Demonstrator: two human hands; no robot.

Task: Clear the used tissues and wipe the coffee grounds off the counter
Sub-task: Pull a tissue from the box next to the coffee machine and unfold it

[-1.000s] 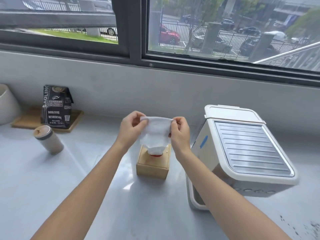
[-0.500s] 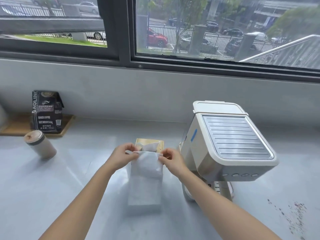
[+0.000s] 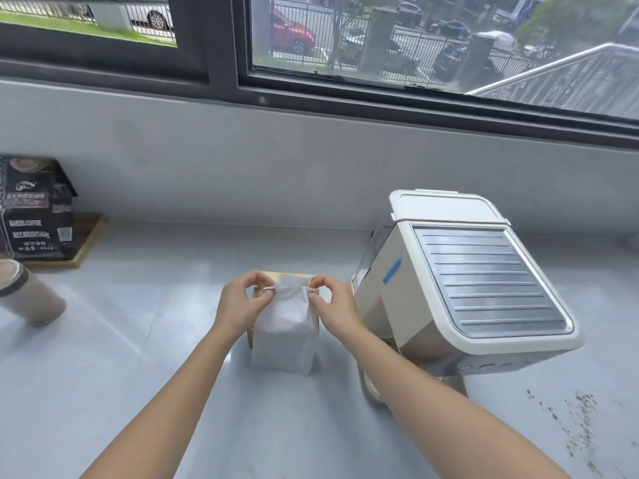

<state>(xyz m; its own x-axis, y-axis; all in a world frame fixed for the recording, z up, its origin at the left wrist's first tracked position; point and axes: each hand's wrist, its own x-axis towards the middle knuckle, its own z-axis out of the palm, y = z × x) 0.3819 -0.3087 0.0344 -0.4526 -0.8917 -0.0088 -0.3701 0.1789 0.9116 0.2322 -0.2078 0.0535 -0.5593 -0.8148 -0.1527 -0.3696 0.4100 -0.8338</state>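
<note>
both hands (image 3: pixel 242 304) pinch tissue's (image 3: pixel 285 335) top edge.

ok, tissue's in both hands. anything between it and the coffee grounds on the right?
Yes. The coffee machine stands right of the tissue, between it and the grounds at the near right. The counter in front of the machine is bare, so the hands can swing around its near side.
</note>
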